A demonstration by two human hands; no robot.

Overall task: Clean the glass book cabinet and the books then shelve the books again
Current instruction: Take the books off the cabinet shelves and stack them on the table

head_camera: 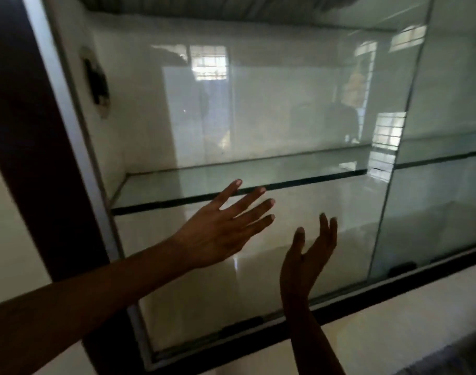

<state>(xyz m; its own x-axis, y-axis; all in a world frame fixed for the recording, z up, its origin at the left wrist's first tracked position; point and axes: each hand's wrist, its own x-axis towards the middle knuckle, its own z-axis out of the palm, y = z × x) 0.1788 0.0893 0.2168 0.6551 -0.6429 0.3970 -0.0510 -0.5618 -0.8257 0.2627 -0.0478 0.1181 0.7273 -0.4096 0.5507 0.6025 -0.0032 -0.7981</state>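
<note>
My left hand (218, 234), fingers (251, 211) spread wide, and right hand (304, 258), fingers straight, hold nothing at centre frame before the glass cabinet (258, 109), just below its shelf (204, 185).

A home room, by its wall-set glass cabinet (258, 117) and reflected barred windows (208, 67)
</note>
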